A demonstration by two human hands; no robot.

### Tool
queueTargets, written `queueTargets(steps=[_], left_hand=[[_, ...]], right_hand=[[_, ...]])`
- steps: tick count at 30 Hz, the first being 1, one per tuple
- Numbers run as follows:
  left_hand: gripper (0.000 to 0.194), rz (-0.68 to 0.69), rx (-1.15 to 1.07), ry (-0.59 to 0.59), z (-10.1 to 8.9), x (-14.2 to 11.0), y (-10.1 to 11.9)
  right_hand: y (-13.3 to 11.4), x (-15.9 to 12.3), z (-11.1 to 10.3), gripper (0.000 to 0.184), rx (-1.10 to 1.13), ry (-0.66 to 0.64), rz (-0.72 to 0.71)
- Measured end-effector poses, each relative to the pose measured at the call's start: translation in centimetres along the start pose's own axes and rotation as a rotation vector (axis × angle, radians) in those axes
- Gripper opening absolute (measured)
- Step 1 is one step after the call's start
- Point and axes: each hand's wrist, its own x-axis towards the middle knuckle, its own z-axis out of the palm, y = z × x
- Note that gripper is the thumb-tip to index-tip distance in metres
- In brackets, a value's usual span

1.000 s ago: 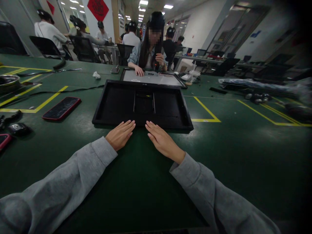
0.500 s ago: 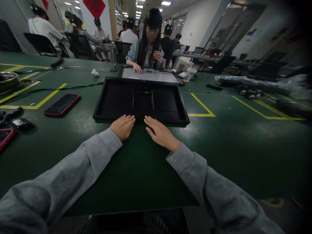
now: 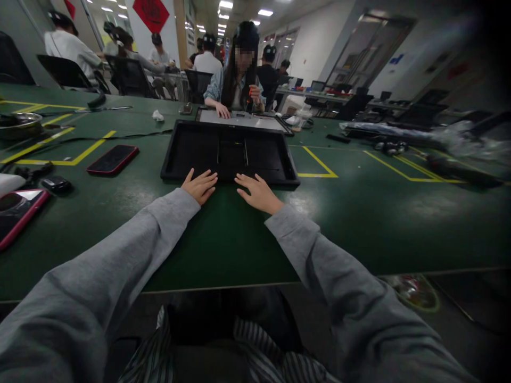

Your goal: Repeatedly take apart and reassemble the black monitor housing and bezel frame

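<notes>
A wide black plastic housing, like the back shell of a monitor (image 3: 191, 150), lies on the green table (image 3: 223, 234) with its hollow side up. At its near edge, left of the middle, is my left hand (image 3: 199, 186), flat with the fingers spread. My right hand (image 3: 258, 192) lies right of the middle at the same edge, fingers and thumb apart. Neither hand grips anything; whether the fingertips press on the housing's rim I cannot tell.
Across the table a person (image 3: 235, 90) holds an orange-tipped tool over a grey panel (image 3: 247, 120). Phones (image 3: 113, 159), a black cable (image 3: 131, 135) and a metal bowl (image 3: 19, 126) are on the left. Clear plastic wrap (image 3: 451, 139) lies at the right.
My view has shifted, bringing my lap and the table's near edge into sight. Both hands have spread their fingers more. The housing remains in front of them.
</notes>
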Motion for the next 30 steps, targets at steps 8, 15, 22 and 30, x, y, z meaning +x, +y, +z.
queueTargets(steps=[8, 15, 22, 30], left_hand=[[0.018, -0.275, 0.038, 0.426, -3.8, -1.0, -5.1], [0.038, -0.528, -0.029, 0.469, -4.6, -1.8, -8.2], [0.063, -0.693, 0.062, 0.468, -3.6, -1.5, -9.0], [0.045, -0.836, 0.025, 0.232, -3.1, -1.1, -11.1]], right_hand=[[7.9, -3.3, -2.0, 0.038, 0.012, 0.311, 0.199], [14.5, -5.4, -2.8, 0.036, 0.095, 0.494, 0.366], [17.5, -4.7, -0.2, 0.048, 0.385, 0.561, 0.485], [19.7, -3.0, 1.7, 0.049, 0.514, 0.665, 0.602]])
